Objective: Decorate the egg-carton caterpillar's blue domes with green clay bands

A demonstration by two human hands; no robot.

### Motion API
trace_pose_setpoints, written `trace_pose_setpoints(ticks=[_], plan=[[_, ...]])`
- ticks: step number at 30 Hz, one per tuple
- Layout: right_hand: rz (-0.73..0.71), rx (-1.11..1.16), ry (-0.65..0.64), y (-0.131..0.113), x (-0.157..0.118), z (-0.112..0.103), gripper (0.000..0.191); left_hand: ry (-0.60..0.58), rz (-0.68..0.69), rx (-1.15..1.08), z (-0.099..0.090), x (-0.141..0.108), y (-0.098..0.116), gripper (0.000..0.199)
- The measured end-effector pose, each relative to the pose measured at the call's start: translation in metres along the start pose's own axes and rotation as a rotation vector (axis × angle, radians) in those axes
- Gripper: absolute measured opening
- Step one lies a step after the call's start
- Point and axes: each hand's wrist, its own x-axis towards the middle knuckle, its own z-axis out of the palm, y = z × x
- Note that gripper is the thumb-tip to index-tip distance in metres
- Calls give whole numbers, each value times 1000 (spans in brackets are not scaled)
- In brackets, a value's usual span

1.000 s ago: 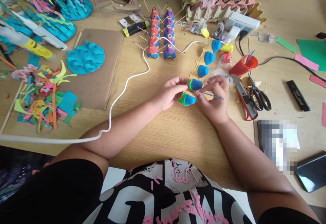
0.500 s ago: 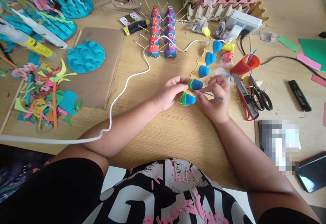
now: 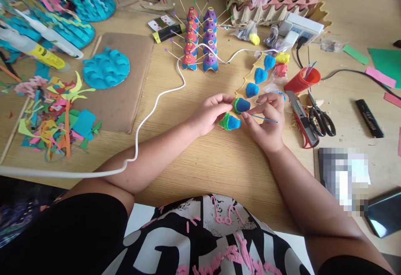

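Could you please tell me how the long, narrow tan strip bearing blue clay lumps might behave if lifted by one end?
The tan strip would probably sag, being narrow with thin-looking edges. The blue clay lumps likely weigh it down along its length and may dent, as they look soft.

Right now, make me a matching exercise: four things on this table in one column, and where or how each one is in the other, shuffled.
1. Thin blue stick
2. Black scissors
3. Wavy blue disc
4. Red cup

A. On the brown cardboard
B. Has thin tools standing in it
C. Between the right hand's fingers
D. Beside the cutter

Pairs: 1-C, 2-D, 3-A, 4-B
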Motion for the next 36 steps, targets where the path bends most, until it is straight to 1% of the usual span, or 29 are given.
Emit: trace_pose_setpoints(ticks=[6, 14, 23, 26, 31, 36], plan=[[-12, -66, -30, 1, 0, 0, 14, 5, -9, 36, 0, 0, 1, 18], [-67, -122, -14, 2, -2, 1, 9, -12, 5, 89, -3, 0, -2, 17], [-58, -154, -12, 1, -2, 1, 11, -7, 14, 92, -2, 0, -3, 15], [-52, -145, -16, 0, -1, 0, 11, 10, 12, 101, -1, 0, -2, 14], [-94, -70, -34, -3, 0, -2, 12, 54, 5, 118, 1, -2, -2, 10], [-84, -57, -53, 0, -1, -2, 9, 52, 7, 142, 2, -2, -1, 9]])
